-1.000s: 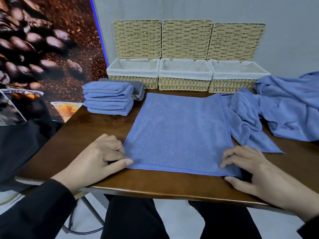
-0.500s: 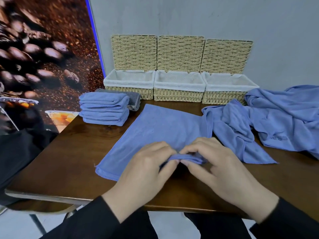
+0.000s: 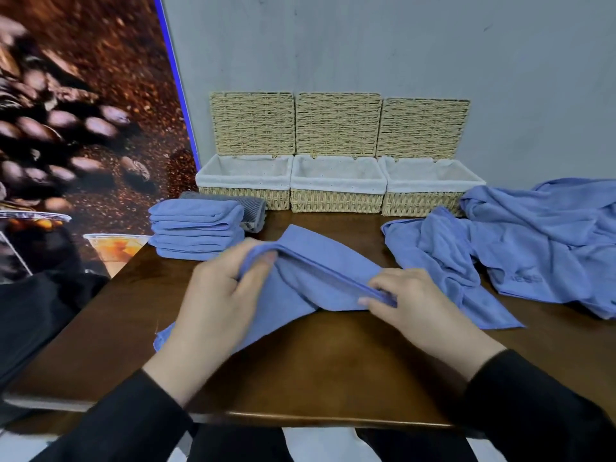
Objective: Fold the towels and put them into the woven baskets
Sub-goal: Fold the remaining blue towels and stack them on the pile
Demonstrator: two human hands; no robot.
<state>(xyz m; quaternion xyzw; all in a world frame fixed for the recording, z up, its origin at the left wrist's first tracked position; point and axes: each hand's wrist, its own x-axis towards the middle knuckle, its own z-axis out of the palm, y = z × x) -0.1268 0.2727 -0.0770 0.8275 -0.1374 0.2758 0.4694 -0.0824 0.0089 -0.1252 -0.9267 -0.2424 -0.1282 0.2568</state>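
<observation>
Head cam, looking down at the tabletop (image 3: 333,358). I've got the blue towel (image 3: 310,275) mid-tabletop, partly lifted and doubled over, its long hemmed edge running diagonal between both hands. Left hand (image 3: 216,295) is up off the wood w/ the upper-left end of the towel draped over its fingers (image 3: 263,261), thumb on the near side, so it's gripping cloth; exactly how many fingers sit under the fold I can't tell, fabric covers them. Right hand (image 3: 410,301) is lower, fingers curled together and pinching the hem at the other end, tips just beside the tabletop. Near-left corner of the towel lies flat by my left wrist, rest hidden behind the hand.

Back row: three woven baskets (image 3: 336,200) w/ white liners, lids (image 3: 338,125) propped vs the gray wall. Insides only partly visible from this angle; I see liner, nothing else. Left of the towel, a stack of folded blue towels (image 3: 196,231), and behind it a gray cloth (image 3: 255,208), mostly blocked by the stack. Right side, a heap of unfolded blue towels (image 3: 533,241), cut off by the frame edge; some faint lettering on one, unreadable. Black sleeves (image 3: 110,418) bottom of frame, cropped.
</observation>
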